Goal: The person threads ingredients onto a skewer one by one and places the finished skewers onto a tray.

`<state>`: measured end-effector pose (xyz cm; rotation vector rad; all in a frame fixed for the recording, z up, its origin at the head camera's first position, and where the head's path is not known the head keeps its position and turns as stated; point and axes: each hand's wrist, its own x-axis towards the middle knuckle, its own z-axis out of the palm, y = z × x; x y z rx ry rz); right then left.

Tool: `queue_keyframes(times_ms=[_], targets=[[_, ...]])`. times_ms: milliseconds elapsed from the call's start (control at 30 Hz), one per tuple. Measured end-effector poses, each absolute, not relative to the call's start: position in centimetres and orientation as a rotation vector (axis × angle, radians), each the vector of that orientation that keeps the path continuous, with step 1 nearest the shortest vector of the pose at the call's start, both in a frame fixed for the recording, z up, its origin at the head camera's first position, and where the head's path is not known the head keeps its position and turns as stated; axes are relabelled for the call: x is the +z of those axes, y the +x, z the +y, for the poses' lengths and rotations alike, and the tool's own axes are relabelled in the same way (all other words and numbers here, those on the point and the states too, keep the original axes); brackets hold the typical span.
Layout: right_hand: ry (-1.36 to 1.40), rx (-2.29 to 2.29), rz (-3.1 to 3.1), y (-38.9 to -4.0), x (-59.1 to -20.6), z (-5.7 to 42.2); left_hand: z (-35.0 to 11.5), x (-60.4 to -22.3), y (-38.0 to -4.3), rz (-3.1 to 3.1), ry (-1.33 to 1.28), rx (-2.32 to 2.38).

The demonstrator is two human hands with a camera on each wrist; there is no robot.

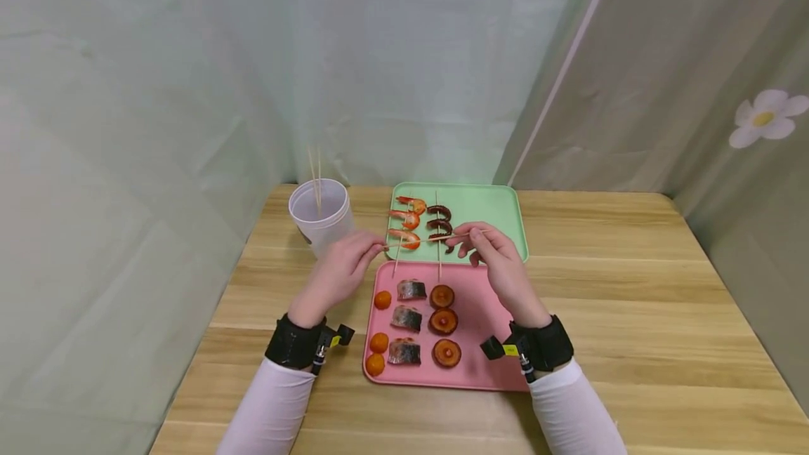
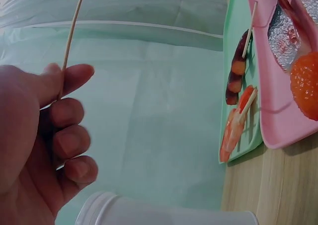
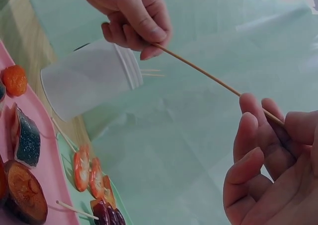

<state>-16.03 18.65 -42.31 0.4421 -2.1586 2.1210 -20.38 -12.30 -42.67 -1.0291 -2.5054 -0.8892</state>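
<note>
A thin wooden skewer is stretched between my two hands, above the line where the two trays meet. My left hand pinches one end between thumb and forefinger, its other fingers curled, as the left wrist view shows. My right hand holds the other end between thumb and fingers, the remaining fingers bent loosely. Nothing is threaded on the skewer. Below lies a pink tray with orange balls, fish pieces and round brown mushroom caps, each set in a column.
Behind the pink tray, a green tray bears a skewer of shrimp and one of dark tentacle pieces. A white tub with a few upright skewers stands at the left. Curtains hang behind the wooden table.
</note>
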Motion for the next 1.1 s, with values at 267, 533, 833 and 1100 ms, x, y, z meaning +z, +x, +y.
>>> queue_keyframes(times_ms=[267, 533, 833, 1100], targets=[[0.438, 2.042, -2.311, -15.6, -42.4, 19.2, -12.6, -42.7, -20.3, -2.537, -1.039, -0.904], [0.503, 1.563, -2.784, -14.9, -43.1, 19.9, -13.2, -42.6, -20.5, -2.517, -1.029, -0.870], [0.708, 0.992, -3.130, -12.7, -44.5, 18.4, -13.8, -42.3, -20.4, -2.497, -1.030, -0.880], [0.665, 0.641, -3.268, -10.5, -44.7, 16.6, -14.1, -42.1, -20.4, -2.519, -1.021, -0.868]])
